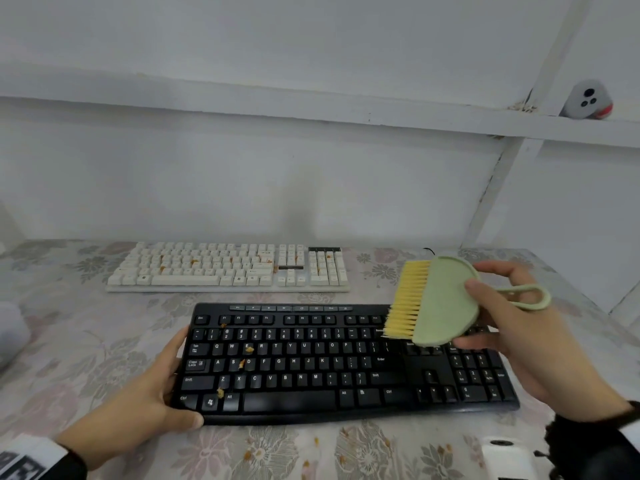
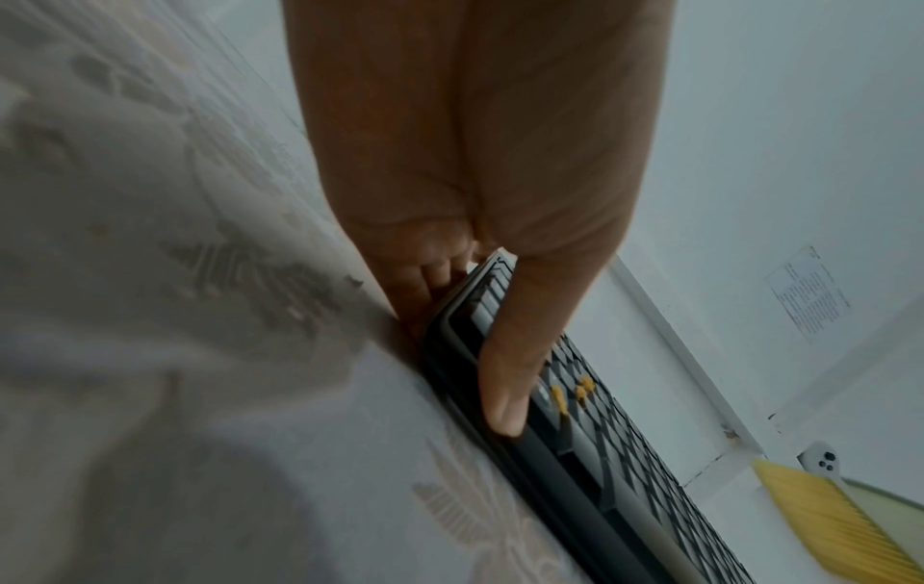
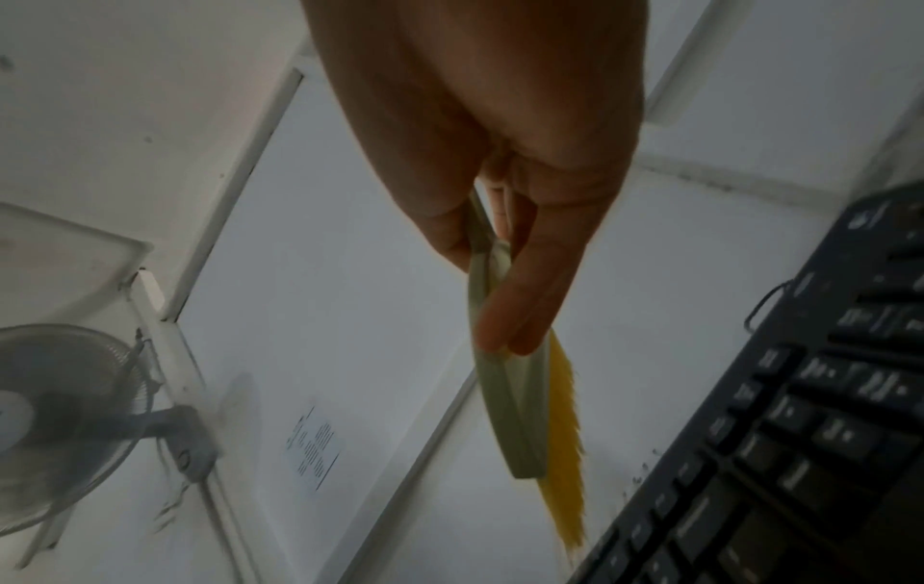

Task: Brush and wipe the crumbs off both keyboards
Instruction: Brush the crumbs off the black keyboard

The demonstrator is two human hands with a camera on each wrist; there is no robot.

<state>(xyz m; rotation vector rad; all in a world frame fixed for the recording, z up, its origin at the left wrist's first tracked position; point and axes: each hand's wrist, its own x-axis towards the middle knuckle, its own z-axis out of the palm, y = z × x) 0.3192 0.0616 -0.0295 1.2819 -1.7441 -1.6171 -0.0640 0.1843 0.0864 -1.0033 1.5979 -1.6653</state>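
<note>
A black keyboard [image 1: 332,362] lies near me on the flowered tablecloth, with orange crumbs [image 1: 249,348] on its left keys. My left hand [image 1: 162,382] grips its left end, thumb on the front edge [image 2: 505,411]. My right hand [image 1: 512,327] holds a green brush [image 1: 446,299] with yellow bristles [image 1: 407,299] above the keyboard's right part, bristles pointing left; the thumb and fingers pinch the flat green body [image 3: 500,395]. Behind it lies a white keyboard [image 1: 228,268] with crumbs on several keys.
Loose crumbs [image 1: 311,452] lie on the tablecloth [image 1: 86,341] in front of the black keyboard. A white object [image 1: 509,455] sits at the near right, another blurred one [image 1: 10,327] at the far left. A white wall and ledge stand behind the table.
</note>
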